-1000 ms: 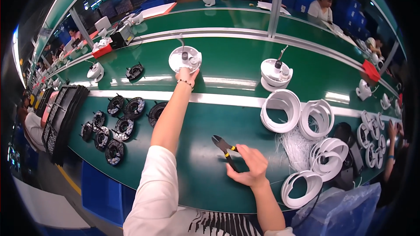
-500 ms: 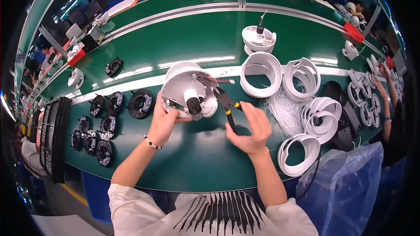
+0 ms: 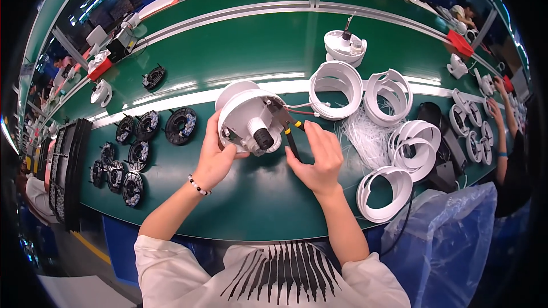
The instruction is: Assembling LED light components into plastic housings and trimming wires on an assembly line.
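Note:
My left hand (image 3: 211,157) grips a white rounded camera housing (image 3: 237,118) by its left rim, tilted so its hollow inside faces me. Inside it sits a dark cylindrical lens (image 3: 262,138). Thin wires (image 3: 301,112) with a small white connector stick out on its right side. In my right hand (image 3: 322,159) is a pair of cutting pliers (image 3: 292,145) with black and yellow handles. The jaws reach into the right side of the housing beside the wires; exactly what they touch is hard to make out.
Several round black parts with circuit boards (image 3: 180,126) lie on the green table to the left. White rings (image 3: 338,91) and a heap of white strips (image 3: 365,137) are on the right. Another white housing (image 3: 345,47) stands behind. Co-worker's hands (image 3: 495,111) are at far right, above a plastic bag (image 3: 445,234).
The pliers' jaws have moved further into the housing, and the handles look closer together. The housing has shifted slightly right in view, and its wires now point further right.

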`<action>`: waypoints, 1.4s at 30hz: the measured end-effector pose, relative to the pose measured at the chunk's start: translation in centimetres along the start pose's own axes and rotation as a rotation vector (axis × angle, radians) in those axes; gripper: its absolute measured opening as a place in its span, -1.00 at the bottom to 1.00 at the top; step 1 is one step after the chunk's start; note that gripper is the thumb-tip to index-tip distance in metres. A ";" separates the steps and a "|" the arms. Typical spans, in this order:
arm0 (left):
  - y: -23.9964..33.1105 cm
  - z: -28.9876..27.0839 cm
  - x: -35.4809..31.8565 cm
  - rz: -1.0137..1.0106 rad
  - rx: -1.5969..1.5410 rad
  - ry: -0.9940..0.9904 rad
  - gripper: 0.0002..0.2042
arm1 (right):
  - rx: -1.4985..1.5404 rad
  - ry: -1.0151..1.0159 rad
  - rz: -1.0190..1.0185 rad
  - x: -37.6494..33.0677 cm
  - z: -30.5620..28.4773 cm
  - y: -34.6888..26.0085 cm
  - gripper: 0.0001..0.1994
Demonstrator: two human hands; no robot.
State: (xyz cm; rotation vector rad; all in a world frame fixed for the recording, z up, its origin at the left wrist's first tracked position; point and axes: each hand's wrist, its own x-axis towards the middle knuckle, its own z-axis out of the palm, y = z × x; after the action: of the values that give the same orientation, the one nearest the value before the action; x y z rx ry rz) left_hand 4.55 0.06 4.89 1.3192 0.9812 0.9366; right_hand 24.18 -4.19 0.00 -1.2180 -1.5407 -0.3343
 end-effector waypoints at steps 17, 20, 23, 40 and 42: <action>0.0 0.4 0.4 -0.020 0.098 0.005 -0.37 | -0.045 -0.048 0.060 -0.2 0.0 0.1 -0.48; -0.2 0.2 0.8 -0.105 0.013 -0.001 -0.38 | 0.004 -0.071 0.098 -0.4 0.1 0.0 -0.48; -0.3 0.3 0.9 -0.151 -0.037 -0.006 -0.41 | 0.022 -0.060 0.107 -0.4 0.0 -0.2 -0.49; -0.2 -0.7 2.2 0.030 -0.149 0.166 -0.52 | 0.296 0.078 0.017 0.1 -0.3 -1.2 -0.45; -0.3 -1.3 2.7 0.156 -0.106 0.260 -0.49 | 0.328 0.103 -0.014 0.3 -0.4 -1.3 -0.43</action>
State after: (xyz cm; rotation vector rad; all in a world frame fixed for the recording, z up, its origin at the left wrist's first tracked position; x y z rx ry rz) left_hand 4.23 3.03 4.44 1.2176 1.0200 1.2866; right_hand 23.36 -4.96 0.89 -0.9193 -1.4490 -0.1427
